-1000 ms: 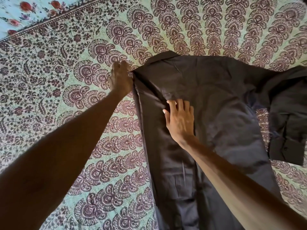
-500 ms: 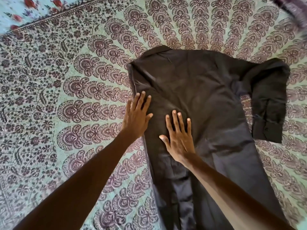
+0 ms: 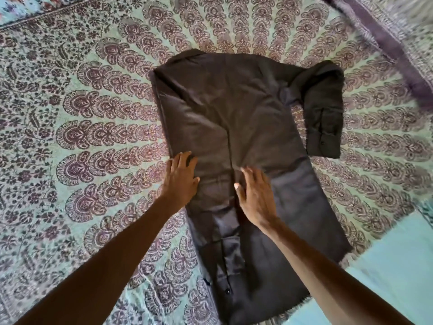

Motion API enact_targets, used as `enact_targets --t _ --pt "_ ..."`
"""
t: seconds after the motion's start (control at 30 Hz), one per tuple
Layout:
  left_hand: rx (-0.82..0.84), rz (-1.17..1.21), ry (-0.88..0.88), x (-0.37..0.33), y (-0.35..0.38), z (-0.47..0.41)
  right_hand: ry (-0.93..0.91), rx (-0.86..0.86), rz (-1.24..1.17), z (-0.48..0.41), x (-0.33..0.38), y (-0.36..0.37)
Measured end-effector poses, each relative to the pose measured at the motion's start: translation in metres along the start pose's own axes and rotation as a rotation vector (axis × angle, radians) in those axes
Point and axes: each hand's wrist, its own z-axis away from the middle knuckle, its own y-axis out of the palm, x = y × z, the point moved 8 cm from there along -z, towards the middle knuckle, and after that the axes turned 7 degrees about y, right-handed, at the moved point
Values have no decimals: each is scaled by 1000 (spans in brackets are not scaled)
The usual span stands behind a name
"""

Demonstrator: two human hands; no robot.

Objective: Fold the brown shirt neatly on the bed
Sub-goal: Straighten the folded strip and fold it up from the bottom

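Note:
The brown shirt lies flat, back up, on the patterned bedspread, collar at the far end. Its left side is folded inward, with that sleeve lying down the middle. The right sleeve hangs out to the right, bent downward. My left hand rests flat on the shirt's folded left edge, fingers spread. My right hand lies flat on the middle of the shirt, beside the folded sleeve. Neither hand grips any cloth.
The bedspread's mandala print covers most of the bed. A purple-bordered cloth lies at the far right corner. A plain pale blue surface shows at the near right, past the bedspread's edge.
My left hand let go of the shirt's shoulder corner and slid down the folded edge toward me. My right hand also slid down the shirt. More of the shirt's lower part has come into view.

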Motion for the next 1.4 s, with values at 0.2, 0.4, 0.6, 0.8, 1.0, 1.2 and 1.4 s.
enact_targets --t 0.2,0.4,0.6,0.8,1.0,1.2,1.4 --pt "11 137 25 -43 -12 -70 184 -154 -6 -82 -75 -46" --pt "9 157 46 -88 -13 -195 302 -150 -27 -178 -123 -79" --pt "-47 59 21 -114 -28 -320 306 31 -80 -229 -137 -66" --pt "107 -93 -8 -103 -32 -405 313 145 -231 -250 -149 -56" --pt "96 -99 3 -91 -50 -431 212 62 -441 -243 -134 -54" --pt "29 -83 0 -42 -85 -412 111 47 -541 -215 -85 -60" --pt "124 -115 -54 37 -97 -377 -8 75 -539 -190 -6 -35"
